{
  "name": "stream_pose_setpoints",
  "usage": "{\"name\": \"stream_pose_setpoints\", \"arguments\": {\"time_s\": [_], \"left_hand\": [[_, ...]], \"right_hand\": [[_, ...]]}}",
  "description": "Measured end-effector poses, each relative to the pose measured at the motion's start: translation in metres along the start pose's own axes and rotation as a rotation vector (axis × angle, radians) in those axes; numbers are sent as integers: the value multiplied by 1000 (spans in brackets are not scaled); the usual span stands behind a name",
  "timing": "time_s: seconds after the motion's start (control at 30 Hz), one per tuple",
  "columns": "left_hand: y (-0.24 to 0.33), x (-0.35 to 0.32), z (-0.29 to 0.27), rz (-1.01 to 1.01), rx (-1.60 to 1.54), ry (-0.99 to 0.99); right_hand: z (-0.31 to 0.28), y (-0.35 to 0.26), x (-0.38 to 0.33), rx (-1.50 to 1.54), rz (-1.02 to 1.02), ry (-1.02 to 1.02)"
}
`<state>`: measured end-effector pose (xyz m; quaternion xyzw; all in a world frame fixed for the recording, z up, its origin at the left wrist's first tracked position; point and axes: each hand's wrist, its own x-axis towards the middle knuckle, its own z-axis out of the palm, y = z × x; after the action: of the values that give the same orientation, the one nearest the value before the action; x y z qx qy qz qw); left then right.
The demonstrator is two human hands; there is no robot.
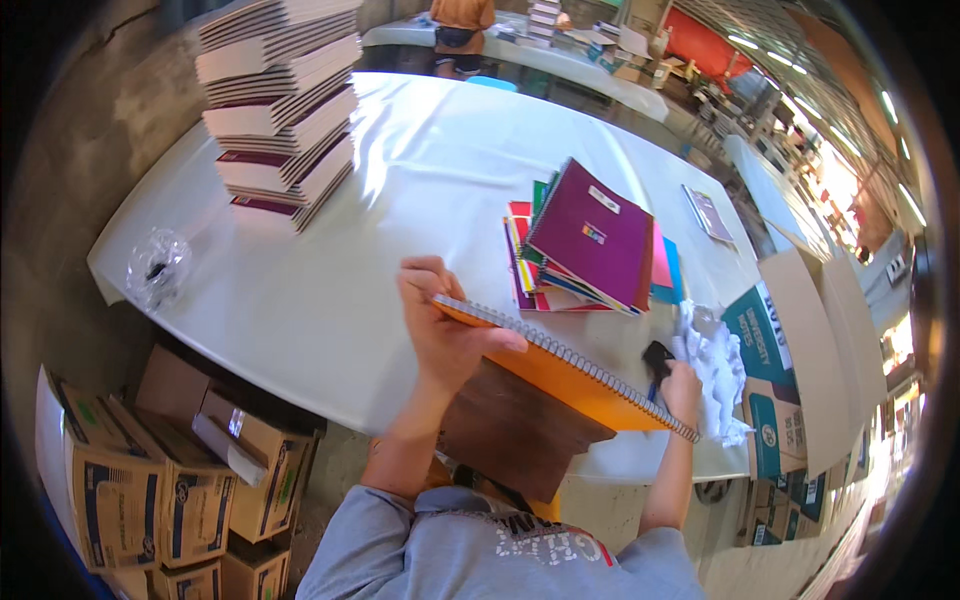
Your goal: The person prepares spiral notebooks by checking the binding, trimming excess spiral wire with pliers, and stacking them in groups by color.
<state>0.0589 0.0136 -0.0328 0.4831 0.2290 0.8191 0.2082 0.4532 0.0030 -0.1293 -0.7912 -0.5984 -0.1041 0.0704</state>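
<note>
My left hand (440, 325) grips one end of an orange spiral notebook (560, 372), thumb along its side. The notebook is tilted, with its wire coil turned upward. At the coil's other end is my right hand (683, 393), fingers bent beside a small black object (657, 358); its kind and the hold on it are unclear. Just beyond the notebook lies an uneven stack of spiral notebooks, topped by a purple notebook (592, 237). Crumpled white paper (712, 370) lies beside my right hand.
Tall piles of notebooks (280, 120) stand at the table's far left, near a clear plastic roll (158, 270). Cardboard boxes (115, 500) fill the floor at left. An opened carton (765, 335) stands at right. Another person (462, 30) is at a far table.
</note>
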Motion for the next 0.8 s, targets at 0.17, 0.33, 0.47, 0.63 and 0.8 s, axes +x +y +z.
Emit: {"name": "stream_pose_setpoints", "arguments": {"time_s": [0.17, 0.33, 0.47, 0.63, 0.8], "left_hand": [[37, 51, 22, 122, -164, 156], [41, 73, 55, 247, -342, 162], [17, 69, 76, 221, -670, 81], [20, 58, 41, -507, -342, 107], [0, 41, 18, -855, -638, 284]], "right_hand": [[-50, -49, -14, 712, -74, 152], [-128, -164, -29, 1994, -262, -850], [-134, -186, -31, 2165, -85, -1278], [-129, -178, -11, 2308, -238, -332], [-138, -146, -15, 1799, -351, 36]]}}
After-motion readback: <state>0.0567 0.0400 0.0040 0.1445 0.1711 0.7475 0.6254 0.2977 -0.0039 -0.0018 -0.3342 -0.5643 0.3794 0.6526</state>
